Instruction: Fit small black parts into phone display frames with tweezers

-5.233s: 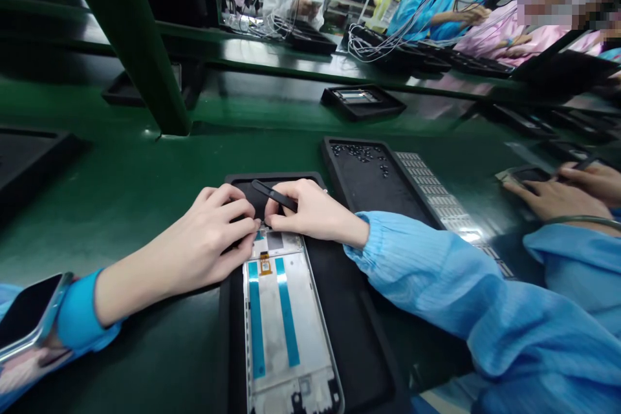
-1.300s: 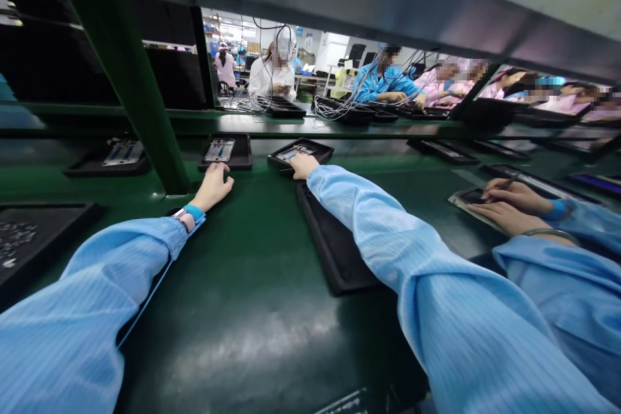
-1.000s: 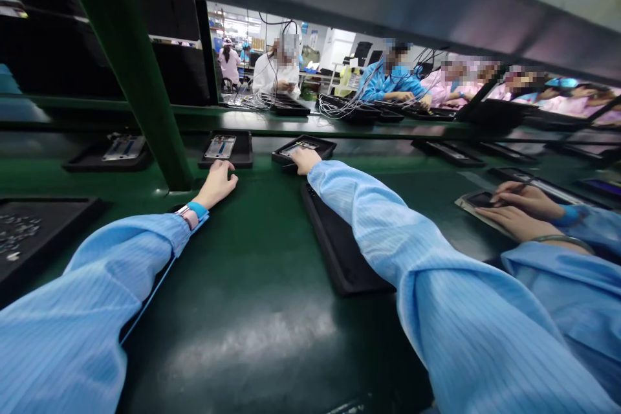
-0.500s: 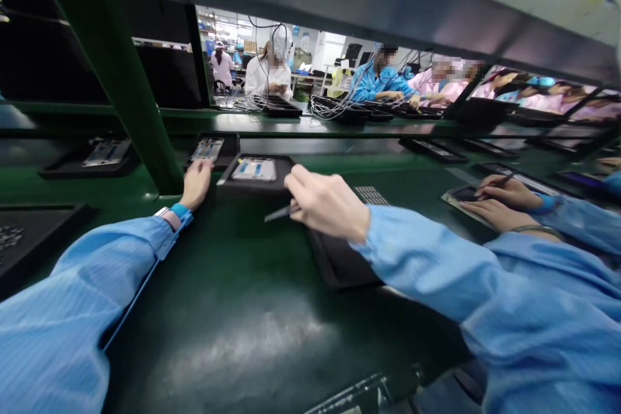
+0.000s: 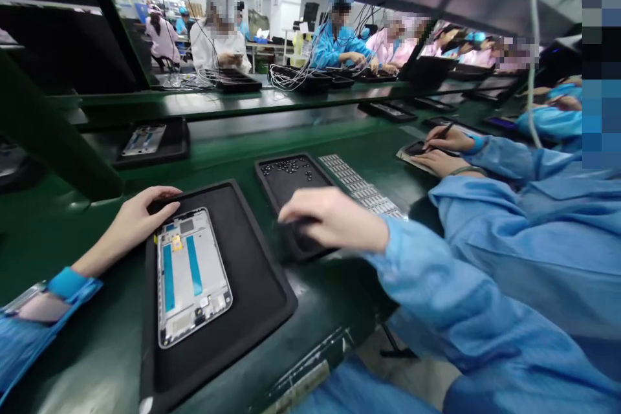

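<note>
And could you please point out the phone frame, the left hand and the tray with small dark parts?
Phone frame [image 5: 182,281], head view: silvery middle of its face.
Left hand [image 5: 144,215], head view: its back.
Parts tray [image 5: 283,190], head view: bare floor.

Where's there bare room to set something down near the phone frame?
Inside the near tray, right of the phone frame; also on the green bench behind that tray, left of the parts tray. Crowded: the near tray's far-left corner, with the left hand, and rightward, with the right hand, parts tray and gridded sheets.
</note>
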`<control>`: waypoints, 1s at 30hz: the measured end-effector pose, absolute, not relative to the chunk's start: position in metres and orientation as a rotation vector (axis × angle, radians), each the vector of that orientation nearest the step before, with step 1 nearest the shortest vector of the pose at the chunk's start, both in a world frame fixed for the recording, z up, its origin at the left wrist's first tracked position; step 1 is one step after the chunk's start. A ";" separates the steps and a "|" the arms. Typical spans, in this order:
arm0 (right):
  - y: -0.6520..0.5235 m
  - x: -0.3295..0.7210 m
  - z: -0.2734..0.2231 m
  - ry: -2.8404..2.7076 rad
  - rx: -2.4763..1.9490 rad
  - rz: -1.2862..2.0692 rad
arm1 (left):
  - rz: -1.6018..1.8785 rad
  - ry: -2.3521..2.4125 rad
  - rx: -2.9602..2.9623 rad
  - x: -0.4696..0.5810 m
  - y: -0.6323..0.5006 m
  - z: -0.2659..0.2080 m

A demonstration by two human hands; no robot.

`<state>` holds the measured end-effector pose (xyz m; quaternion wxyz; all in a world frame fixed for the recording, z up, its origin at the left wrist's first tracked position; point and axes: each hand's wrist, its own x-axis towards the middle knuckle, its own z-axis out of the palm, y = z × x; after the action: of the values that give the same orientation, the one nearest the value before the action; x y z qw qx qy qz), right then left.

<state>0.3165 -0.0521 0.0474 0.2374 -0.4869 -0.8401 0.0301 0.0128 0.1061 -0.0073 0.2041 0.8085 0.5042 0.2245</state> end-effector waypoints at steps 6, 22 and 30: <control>0.035 0.412 0.035 -2.105 -1.788 0.178 | 0.665 1.349 2.282 0.036 0.089 -0.010; 0.071 0.410 -0.001 -2.126 -1.559 0.207 | 0.626 1.170 2.429 0.041 0.075 -0.012; 0.073 0.409 -0.006 -2.107 -1.580 0.200 | 0.638 1.161 2.412 0.041 0.073 -0.009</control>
<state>0.4088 0.0732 -0.0056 0.2476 -0.5795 -0.7730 0.0734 0.0409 0.0735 -0.0087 0.1935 0.8600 0.4138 0.2274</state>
